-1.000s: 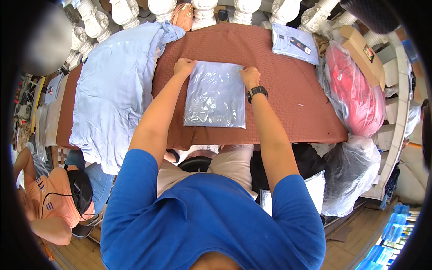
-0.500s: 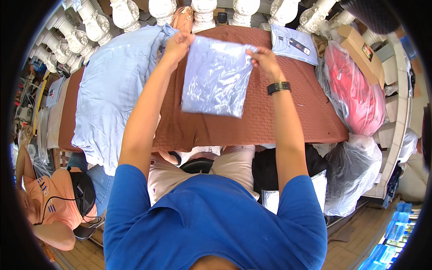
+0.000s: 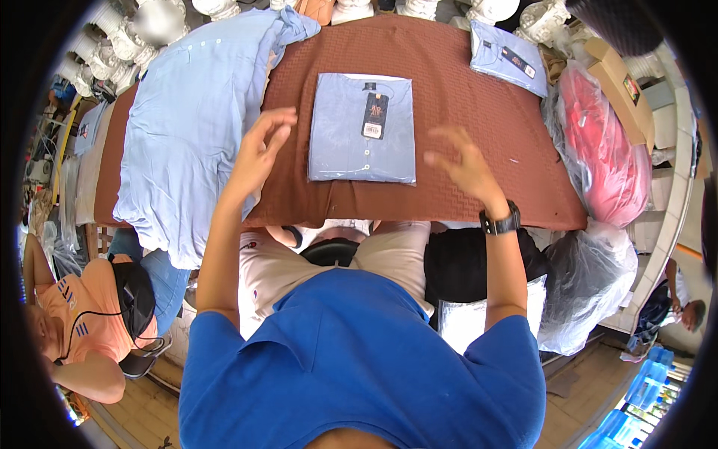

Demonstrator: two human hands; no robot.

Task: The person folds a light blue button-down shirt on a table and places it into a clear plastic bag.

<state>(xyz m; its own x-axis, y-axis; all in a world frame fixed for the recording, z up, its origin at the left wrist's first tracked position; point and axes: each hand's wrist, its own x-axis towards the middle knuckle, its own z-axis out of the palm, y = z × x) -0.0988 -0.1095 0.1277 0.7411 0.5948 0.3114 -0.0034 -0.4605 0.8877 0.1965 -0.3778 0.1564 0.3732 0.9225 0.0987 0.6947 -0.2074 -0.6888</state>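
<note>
A folded light-blue shirt in a clear plastic bag (image 3: pixel 340 142) lies flat on the brown-covered table (image 3: pixel 449 196), its dark hang tag and buttons facing up. To the left of the bag hovers my left hand (image 3: pixel 263 146), fingers apart and nothing in them. My right hand (image 3: pixel 465 163), a little blurred and with a dark watch on the wrist, is raised to the bag's right, its fingers spread and bare. Neither hand touches the bag. A second bagged blue shirt (image 3: pixel 497 63) with a dark tag rests at the table's far right.
Loose light-blue shirts (image 3: pixel 183 127) are heaped on the left of the table. At the right stand a cardboard box (image 3: pixel 617 90) and a plastic bag of red cloth (image 3: pixel 598 150). White balusters (image 3: pixel 161 34) line the far edge. A person in an orange shirt (image 3: pixel 90 314) sits at lower left.
The bagged shirt, held up by both hands with its plain side showing, now lies tag side up on the table. Both hands have let go and drawn back toward me, apart.
</note>
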